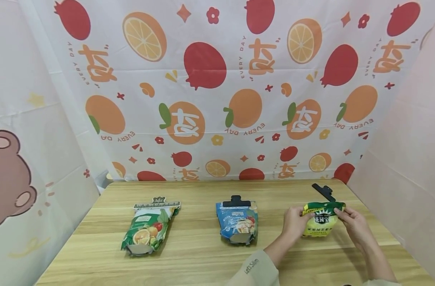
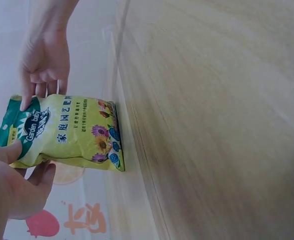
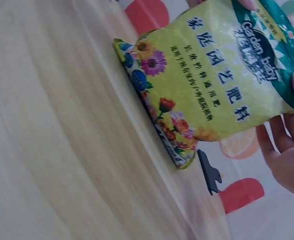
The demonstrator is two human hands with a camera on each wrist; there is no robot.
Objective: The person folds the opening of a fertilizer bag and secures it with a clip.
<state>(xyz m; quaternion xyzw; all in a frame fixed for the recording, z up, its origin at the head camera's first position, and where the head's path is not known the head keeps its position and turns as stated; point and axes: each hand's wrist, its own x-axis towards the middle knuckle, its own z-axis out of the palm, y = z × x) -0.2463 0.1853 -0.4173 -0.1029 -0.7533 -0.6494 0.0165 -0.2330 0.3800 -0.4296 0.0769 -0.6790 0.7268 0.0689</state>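
Note:
Both hands hold a yellow and green bag of plant fertilizer [image 1: 319,229] near its top corners, at the right of the table. The left hand [image 1: 295,222] pinches one upper corner with thumb in front and fingers behind. At the opposite corner the right hand [image 1: 357,228] does the same. Flowers and "Garden baby" lettering show on the front of the bag in the left wrist view, its lower edge right at the tabletop. Behind the bag lies a loose black clip [image 1: 324,192], also visible beside the bag in the right wrist view.
A blue bag [image 1: 235,224] with a black clip [image 1: 236,201] across its top lies mid-table. Further left is a green and white bag [image 1: 146,230] under a patterned clip [image 1: 157,203]. A fruit-print curtain [image 1: 217,147] hangs behind the wooden table [image 1: 189,262].

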